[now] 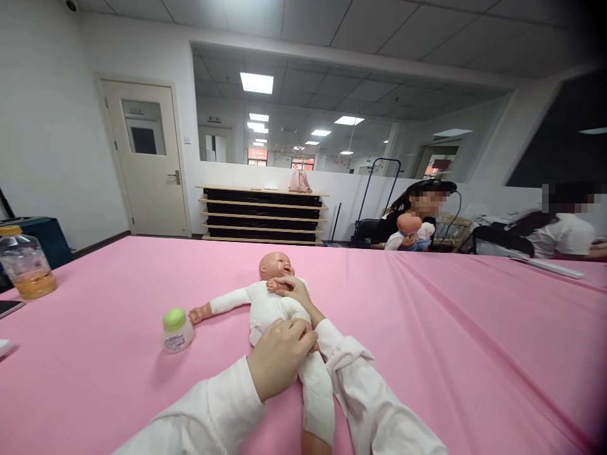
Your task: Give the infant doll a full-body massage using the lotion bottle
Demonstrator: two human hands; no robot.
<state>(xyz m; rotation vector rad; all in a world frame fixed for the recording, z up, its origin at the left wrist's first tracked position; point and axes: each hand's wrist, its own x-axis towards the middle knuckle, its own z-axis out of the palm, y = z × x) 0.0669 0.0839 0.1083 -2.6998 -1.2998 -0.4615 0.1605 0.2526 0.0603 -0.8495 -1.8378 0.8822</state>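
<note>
A baby doll (pixel 265 308) in a white cloth body lies on its back on the pink-covered table (pixel 118 392), its head at the far end. My left hand (pixel 283 355) is closed around the doll's bent leg near the foot, which it mostly hides. Across the doll's chest, my right hand (pixel 294 293) holds the doll's small hand with fingers and thumb. The doll's other arm stretches out to the left, and its other leg extends straight towards me, between my forearms. Close to the outstretched doll hand stands a small jar with a green lid (pixel 176 330).
A bottle of amber liquid (pixel 28 268) stands at the left edge near a phone (pixel 9 308). Beyond the table, a person (pixel 379 234) holds another doll (pixel 408 224); a second person (pixel 564 227) sits at far right. A flat white object (pixel 550 268) lies at the table's right.
</note>
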